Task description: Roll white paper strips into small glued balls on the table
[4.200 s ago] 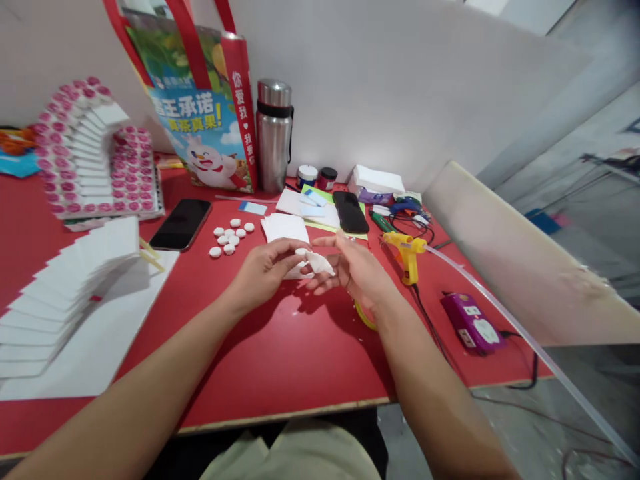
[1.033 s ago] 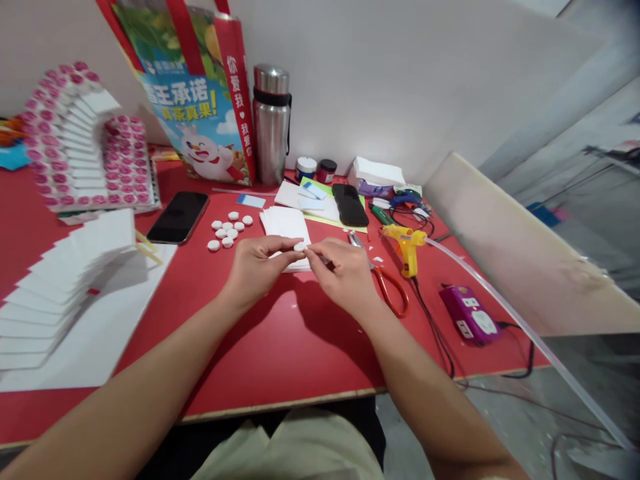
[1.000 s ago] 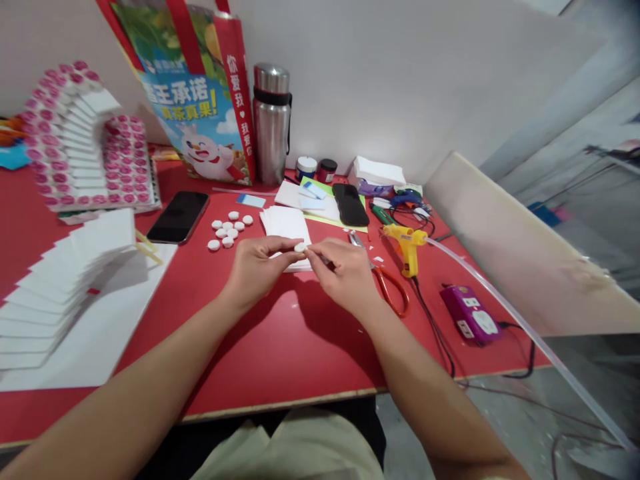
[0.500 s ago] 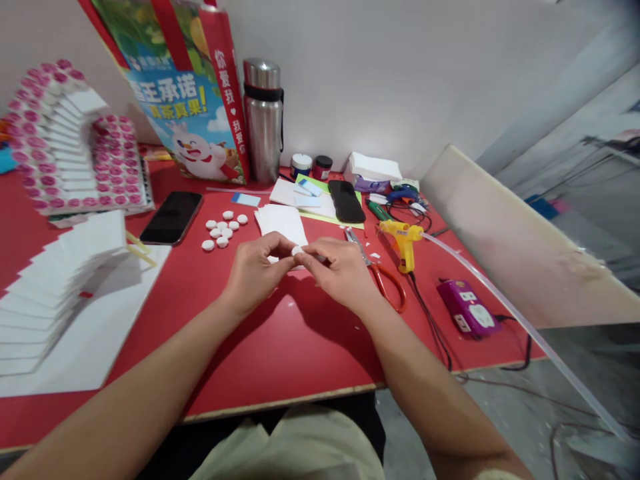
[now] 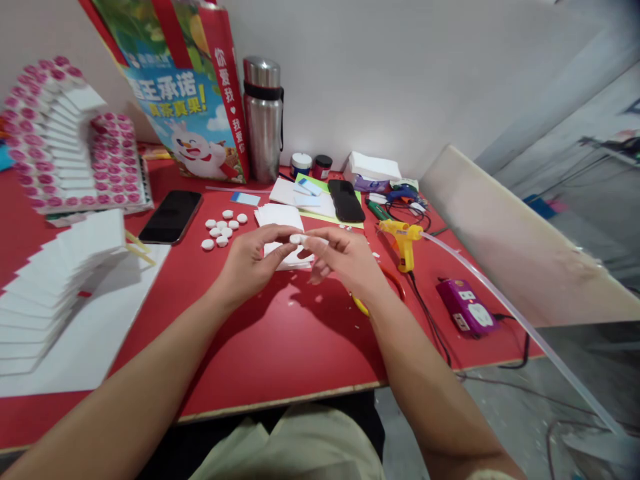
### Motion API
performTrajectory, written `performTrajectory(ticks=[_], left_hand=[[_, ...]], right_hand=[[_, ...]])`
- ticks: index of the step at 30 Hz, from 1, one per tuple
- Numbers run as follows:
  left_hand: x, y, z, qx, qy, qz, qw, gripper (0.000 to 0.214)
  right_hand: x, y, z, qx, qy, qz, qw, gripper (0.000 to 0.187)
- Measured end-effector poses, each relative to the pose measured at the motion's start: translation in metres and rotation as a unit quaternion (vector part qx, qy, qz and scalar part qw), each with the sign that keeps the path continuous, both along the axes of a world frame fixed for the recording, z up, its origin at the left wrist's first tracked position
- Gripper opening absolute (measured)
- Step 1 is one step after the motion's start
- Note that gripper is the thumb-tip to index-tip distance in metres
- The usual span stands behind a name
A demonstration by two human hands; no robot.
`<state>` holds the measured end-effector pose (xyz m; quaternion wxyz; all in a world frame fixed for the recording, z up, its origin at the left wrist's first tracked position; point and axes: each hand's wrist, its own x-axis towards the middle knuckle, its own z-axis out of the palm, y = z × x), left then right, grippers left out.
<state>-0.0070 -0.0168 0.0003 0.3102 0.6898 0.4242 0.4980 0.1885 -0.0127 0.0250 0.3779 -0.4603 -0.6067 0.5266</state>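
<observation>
Between the fingertips of both hands is a small white round piece [image 5: 295, 239]. My left hand [image 5: 250, 259] pinches it from the left with thumb and forefinger. From the right, my right hand [image 5: 350, 259] grips it with thumb and forefinger, its other fingers curled loosely below. Beneath and behind the hands lies a stack of white paper [image 5: 280, 215]. To the left, several similar white round pieces [image 5: 220, 232] form a loose group on the red table [image 5: 280, 347]. Scissors [image 5: 400, 287] lie partly hidden under my right wrist.
A yellow glue gun [image 5: 406, 240] with a long glue stick and a purple power box [image 5: 467, 307] are at right. Phones [image 5: 171, 217], a steel flask [image 5: 263, 123] and a bag [image 5: 190, 100] stand or lie behind. At left are a fanned white paper structure [image 5: 60, 280] and a pink-and-white one [image 5: 43, 153].
Both hands have moved slightly away from me with the round piece. My right hand has turned and its lower fingers have loosened, covering more of the scissors.
</observation>
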Motion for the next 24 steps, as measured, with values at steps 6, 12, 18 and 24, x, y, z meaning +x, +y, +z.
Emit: performTrajectory(ticks=[6,12,18,24], left_hand=[[-0.004,0.001,0.002,0.033,0.036,-0.015,0.999,0.024],[-0.001,0.000,0.003,0.022,0.042,-0.031,0.998,0.023],[-0.001,0.000,0.006,0.020,0.046,-0.034,0.998,0.023],[0.000,0.000,0.004,0.017,0.053,-0.030,0.998,0.023]], right_hand=[[0.005,0.016,-0.005,-0.329,0.217,0.136,0.909,0.050],[0.001,0.008,0.000,-0.334,0.283,0.100,0.894,0.029],[0.004,0.004,0.002,-0.299,0.281,0.113,0.905,0.016],[-0.001,0.000,-0.003,-0.230,0.224,0.082,0.944,0.023]])
